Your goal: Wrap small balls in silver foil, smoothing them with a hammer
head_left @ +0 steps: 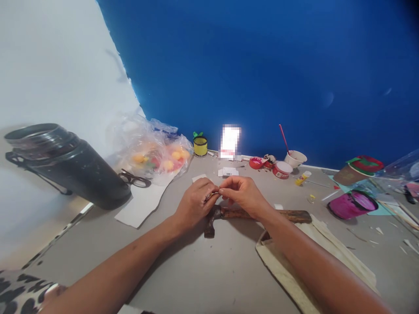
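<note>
My left hand (196, 200) and my right hand (244, 195) meet fingertip to fingertip over the middle of the table. Both are closed in a pinch. What lies between the fingertips is too small and too hidden to name. A small dark, shiny bit shows at my left fingers; I cannot tell what it is. Just below the hands lies a hammer with a dark metal head (210, 226) and a wooden handle (296, 215) pointing right. My right forearm passes over the handle. A folded beige cloth (288, 266) lies under that forearm, near the handle's end.
A dark flask (78, 168), eyeglasses (139, 179) and a clear plastic bag (157, 152) stand or lie left. Behind the hands are a yellow tin (200, 147) and a blurred bright rectangle (230, 141). Rightward are a white cup (295, 159), a magenta tin (350, 206) and scraps.
</note>
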`<action>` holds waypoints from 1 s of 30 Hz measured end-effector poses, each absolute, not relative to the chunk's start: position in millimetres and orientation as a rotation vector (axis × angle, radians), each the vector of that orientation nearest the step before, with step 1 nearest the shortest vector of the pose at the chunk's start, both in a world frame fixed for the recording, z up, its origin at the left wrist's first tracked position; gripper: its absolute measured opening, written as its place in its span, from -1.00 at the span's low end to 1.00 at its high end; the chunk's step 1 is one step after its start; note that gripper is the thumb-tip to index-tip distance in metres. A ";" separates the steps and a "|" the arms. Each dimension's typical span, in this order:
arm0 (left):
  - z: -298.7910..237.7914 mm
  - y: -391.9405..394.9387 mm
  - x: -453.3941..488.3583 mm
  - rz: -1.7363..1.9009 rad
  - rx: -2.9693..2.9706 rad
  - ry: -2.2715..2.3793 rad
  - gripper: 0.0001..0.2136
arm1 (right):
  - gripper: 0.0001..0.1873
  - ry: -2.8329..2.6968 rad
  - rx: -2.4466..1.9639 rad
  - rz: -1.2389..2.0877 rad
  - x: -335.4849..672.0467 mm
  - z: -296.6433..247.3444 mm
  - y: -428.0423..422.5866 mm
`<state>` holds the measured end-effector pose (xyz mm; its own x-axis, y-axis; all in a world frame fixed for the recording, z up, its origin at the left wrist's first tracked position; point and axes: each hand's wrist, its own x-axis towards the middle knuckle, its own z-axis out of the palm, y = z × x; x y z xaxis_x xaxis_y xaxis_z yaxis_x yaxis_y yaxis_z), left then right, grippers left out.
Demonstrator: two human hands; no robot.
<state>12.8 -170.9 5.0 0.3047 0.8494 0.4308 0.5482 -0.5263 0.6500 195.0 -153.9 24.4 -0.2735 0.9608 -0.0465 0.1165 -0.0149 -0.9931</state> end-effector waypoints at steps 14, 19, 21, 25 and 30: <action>14.3 -167.1 3.2 0.886 1.203 0.875 -0.57 | -0.59 -1.092 -0.884 1.752 204.3 18.9 -143.0; 15.5 -167.6 4.0 0.979 1.219 0.942 -0.52 | -0.60 -1.079 -0.883 1.790 204.0 18.1 -143.8; 16.1 -167.7 5.5 0.982 1.198 0.974 -0.49 | -0.60 -1.084 -0.887 1.790 204.3 18.3 -143.7; 13.2 -168.7 7.8 1.040 1.227 1.037 -0.56 | -0.61 -1.074 -0.887 1.784 204.9 18.2 -143.2; 7.4 -169.7 7.0 1.093 1.356 1.125 -0.57 | -0.60 -1.093 -0.882 1.786 204.4 15.2 -143.9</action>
